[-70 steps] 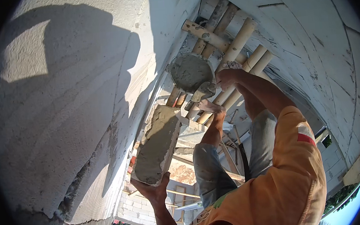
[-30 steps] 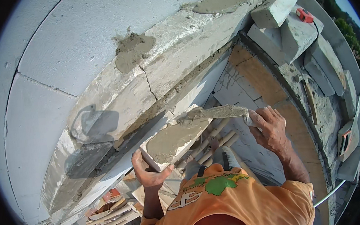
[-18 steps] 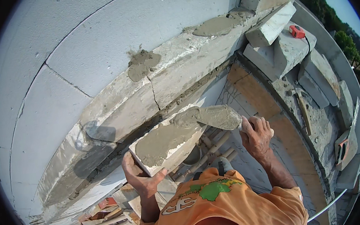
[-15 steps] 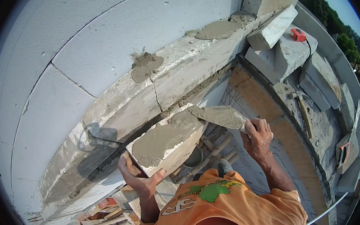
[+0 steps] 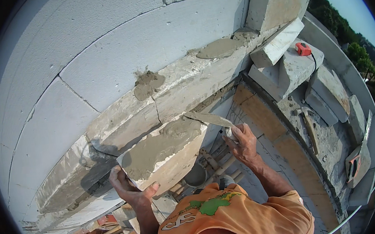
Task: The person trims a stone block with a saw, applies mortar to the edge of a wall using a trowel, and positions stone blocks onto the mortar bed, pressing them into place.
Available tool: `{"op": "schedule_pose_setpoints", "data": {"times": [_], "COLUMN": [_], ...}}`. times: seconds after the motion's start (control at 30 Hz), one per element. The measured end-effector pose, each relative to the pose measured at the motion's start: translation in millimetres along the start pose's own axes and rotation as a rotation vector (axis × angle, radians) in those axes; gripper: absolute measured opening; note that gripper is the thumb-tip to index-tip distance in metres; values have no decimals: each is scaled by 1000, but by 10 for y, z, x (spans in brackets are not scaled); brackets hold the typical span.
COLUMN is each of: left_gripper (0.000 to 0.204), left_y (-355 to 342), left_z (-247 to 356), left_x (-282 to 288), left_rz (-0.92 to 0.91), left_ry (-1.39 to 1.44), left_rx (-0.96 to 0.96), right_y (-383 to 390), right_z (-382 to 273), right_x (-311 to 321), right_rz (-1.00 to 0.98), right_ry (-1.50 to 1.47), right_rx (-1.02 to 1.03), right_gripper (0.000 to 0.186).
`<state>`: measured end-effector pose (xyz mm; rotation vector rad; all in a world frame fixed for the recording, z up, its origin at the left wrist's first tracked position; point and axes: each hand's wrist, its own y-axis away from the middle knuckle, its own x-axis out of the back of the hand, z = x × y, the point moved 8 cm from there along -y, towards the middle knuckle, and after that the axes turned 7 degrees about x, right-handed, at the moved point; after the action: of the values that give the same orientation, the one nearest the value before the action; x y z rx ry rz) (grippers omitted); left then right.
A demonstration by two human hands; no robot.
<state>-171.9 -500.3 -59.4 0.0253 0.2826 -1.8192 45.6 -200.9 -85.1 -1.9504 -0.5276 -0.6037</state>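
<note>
A pale building block [image 5: 178, 164] is held up in front of me, its upper face spread with wet grey mortar [image 5: 161, 147]. My left hand [image 5: 133, 189] grips the block's near left end, thumb along the front side and fingers at the end face. In my right hand [image 5: 245, 147] is a trowel [image 5: 209, 118], with the fingers closed round its handle. The trowel's mortar-smeared blade is tilted, and its tip touches the mortar at the block's far right end. Beyond the block runs a rough concrete ledge [image 5: 121, 117] along the wall.
Two mortar patches lie on the ledge, a small lump [image 5: 149, 85] and a wider one [image 5: 219, 48]. At right are stacked blocks [image 5: 300, 68], a red tape measure [image 5: 303, 49], a hammer [image 5: 309, 129] and a handsaw [image 5: 356, 163]. A bucket [image 5: 195, 176] and wooden poles sit below.
The trowel has turned from blade-flat to more edge-on, and my right hand has come left and closer to the block. The block has shifted slightly left and nearer to me.
</note>
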Motion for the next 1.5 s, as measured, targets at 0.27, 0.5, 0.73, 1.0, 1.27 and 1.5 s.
{"op": "schedule_pose_setpoints", "data": {"times": [0.27,0.5,0.73,1.0,1.27,1.5], "left_gripper": [128,125,102,82,68,71], "left_y": [-21,-184,-597,-1098,-1278,-1256], "left_z": [373,1000,1926,2447,2716,2820], "left_x": [-97,-672,-1615,-2835,-4042,-4866], "left_rz": [22,-82,-242,-423,-602,-641], "left_ry": [-202,-282,-268,-406,-545,-788], "left_rx": [-200,-162,-239,-345,-357,-483], "right_y": [633,428,-53,-783,-1202,-1619], "right_z": [742,124,-255,-177,188,544], "right_x": [-350,-665,-537,-269,-88,115], "right_rz": [-37,244,333,325,455,542], "right_ry": [-300,-1572,-1730,-1712,-1675,-1735], "right_rx": [-429,-837,-564,-317,-319,-344], "right_gripper": [30,26,27,30,26,26]}}
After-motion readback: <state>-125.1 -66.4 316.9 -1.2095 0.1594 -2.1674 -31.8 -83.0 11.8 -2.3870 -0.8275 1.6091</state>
